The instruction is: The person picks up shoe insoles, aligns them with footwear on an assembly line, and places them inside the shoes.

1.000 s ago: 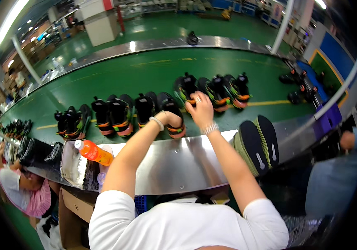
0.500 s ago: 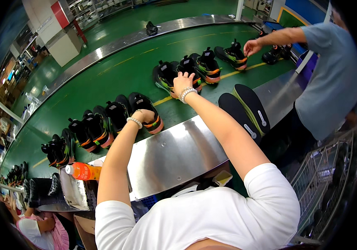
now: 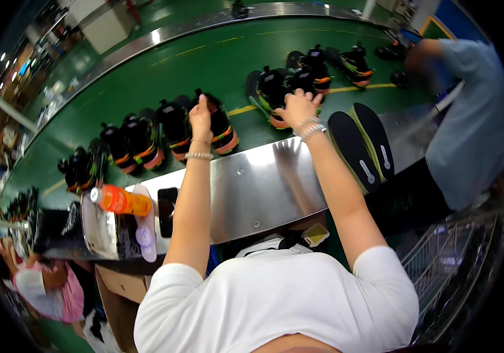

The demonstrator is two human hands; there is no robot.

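Observation:
My left hand [image 3: 201, 120] is raised beside a black sports shoe [image 3: 224, 130] with orange and green trim, one finger stretched upward and the others partly hidden. Left of it stands a matching shoe [image 3: 175, 126]. My right hand [image 3: 301, 109], fingers spread, reaches over a second pair, between a shoe [image 3: 268, 94] on its left and a black shoe [image 3: 306, 79] behind the fingertips. Whether the fingers touch either shoe is hard to see. Both wrists wear beaded bracelets.
More shoes [image 3: 137, 141] line the green conveyor belt [image 3: 205, 65]. Dark insoles [image 3: 353, 147] lie on the metal ledge [image 3: 246, 194] at right. An orange bottle [image 3: 124, 200], a phone [image 3: 167, 206] and a pale sole-shaped piece [image 3: 146, 229] are at left. A co-worker [image 3: 469, 112] stands at right.
The whole view has shifted. My left hand has come out of the shoe opening, and my right hand's fingers have spread. The co-worker's hand has drawn back from the far-right shoe.

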